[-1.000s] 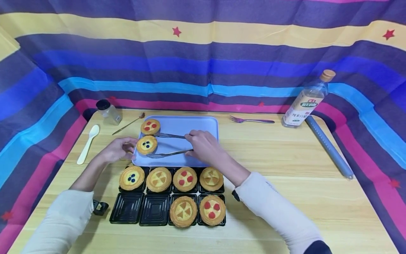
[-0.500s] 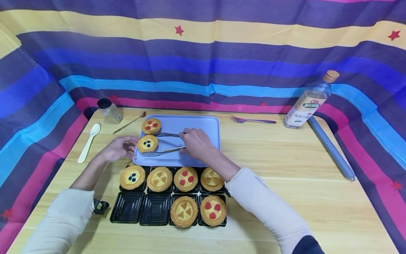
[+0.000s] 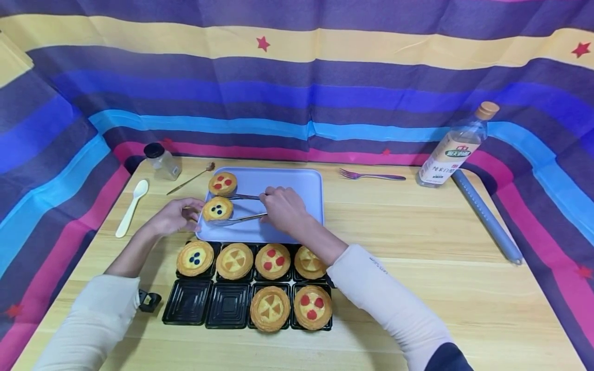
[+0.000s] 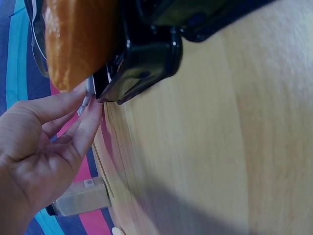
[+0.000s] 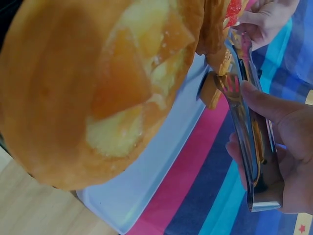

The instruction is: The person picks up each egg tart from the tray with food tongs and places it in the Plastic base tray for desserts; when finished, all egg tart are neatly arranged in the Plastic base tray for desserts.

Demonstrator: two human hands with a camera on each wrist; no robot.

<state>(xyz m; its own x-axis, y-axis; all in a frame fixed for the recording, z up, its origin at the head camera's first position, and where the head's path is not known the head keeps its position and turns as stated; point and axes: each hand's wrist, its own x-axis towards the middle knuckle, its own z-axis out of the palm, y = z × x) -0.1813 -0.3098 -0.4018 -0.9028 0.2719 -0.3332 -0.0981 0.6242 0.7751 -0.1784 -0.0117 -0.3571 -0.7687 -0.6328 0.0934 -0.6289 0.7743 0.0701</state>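
The right hand (image 3: 285, 208) holds metal tongs (image 5: 268, 188), with the thumb on one side and the fingers on the other. The arms of the tongs stand apart, one at the far side and one at the near side of the dark-berry tart (image 3: 217, 209); whether they already press on it, I cannot tell. This tart lies at the left edge of the blue tray (image 3: 290, 180), just in front of the red-topped tart (image 3: 223, 183). The left hand (image 3: 171, 216) pinches the left edge of the tray between thumb and fingers. Nearer to the person are black containers (image 3: 187, 302) in two rows of four: four tarts sit in the far row, and two sit at the right of the near row. To the left are a white spoon (image 3: 132, 208), a dark-lidded jar (image 3: 164, 165) and a thin utensil (image 3: 191, 179). To the right, a purple fork (image 3: 371, 176), a labelled bottle (image 3: 445, 159) and a grey-blue rod (image 3: 487, 216) are on the wooden table (image 3: 408, 221), before a striped cloth (image 3: 278, 93).
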